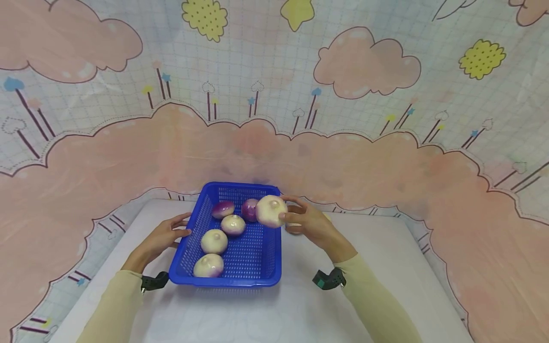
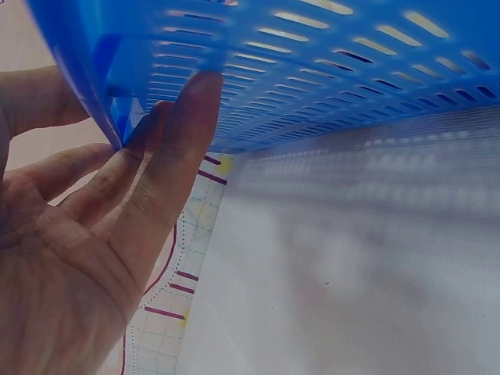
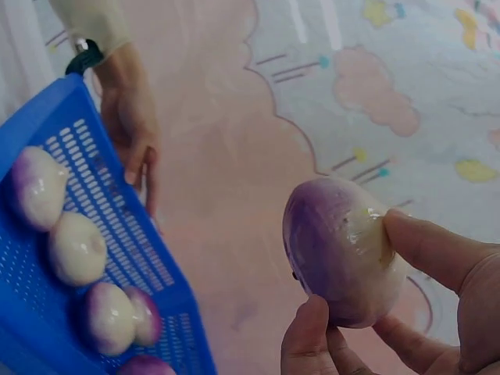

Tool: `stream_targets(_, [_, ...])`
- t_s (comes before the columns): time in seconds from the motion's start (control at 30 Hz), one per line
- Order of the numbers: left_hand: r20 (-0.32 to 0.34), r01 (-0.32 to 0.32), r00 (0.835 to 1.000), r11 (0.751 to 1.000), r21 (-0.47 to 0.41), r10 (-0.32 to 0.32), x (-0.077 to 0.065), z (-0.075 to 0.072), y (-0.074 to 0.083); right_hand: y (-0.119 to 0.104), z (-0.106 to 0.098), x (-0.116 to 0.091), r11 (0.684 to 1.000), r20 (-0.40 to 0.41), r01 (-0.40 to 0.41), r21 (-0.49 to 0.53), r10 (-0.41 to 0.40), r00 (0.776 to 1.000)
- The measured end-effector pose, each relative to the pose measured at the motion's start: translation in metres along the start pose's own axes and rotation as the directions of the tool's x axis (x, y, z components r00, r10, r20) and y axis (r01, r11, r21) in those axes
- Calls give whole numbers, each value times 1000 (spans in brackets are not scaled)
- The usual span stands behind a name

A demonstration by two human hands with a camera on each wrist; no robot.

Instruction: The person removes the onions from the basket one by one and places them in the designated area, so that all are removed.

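My right hand (image 1: 313,224) holds a white-and-purple turnip (image 1: 271,211) above the back right corner of a blue plastic basket (image 1: 270,282). In the right wrist view, the thumb and fingertips pinch the shiny turnip (image 3: 344,254) from its sides. My left hand (image 1: 160,238) is at the basket's left side, its fingers extended and at the rim. Seen from the left wrist, a fingertip lies against the slotted outer wall (image 2: 328,86). Inside the basket are several more turnips (image 1: 214,241), mostly along its left side and back.
The basket stands on a white table (image 1: 364,295). Behind the table hangs a printed cloth (image 1: 343,157) with pink clouds and stars. A small yellowish patch (image 1: 327,216) shows just past my right hand. Each wrist wears a dark camera band (image 1: 330,278).
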State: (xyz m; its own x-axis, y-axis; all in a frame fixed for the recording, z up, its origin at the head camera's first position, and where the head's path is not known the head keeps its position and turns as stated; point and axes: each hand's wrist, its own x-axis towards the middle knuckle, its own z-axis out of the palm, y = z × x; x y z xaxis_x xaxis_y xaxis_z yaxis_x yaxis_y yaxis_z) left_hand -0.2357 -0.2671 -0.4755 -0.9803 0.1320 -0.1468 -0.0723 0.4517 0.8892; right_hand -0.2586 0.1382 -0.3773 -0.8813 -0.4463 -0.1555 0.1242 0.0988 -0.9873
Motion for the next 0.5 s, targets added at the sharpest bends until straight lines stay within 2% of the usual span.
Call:
stream_targets(0.2, [1,-2,1000,1000,0,2,-1,0,1,2,-23,-10,997,-42,42,72,-39,998])
stream_targets(0.5, [0,0,1000,1000,-2,0,-1,-1,0,10,-59,-21,997,-132,57,61,-48,990])
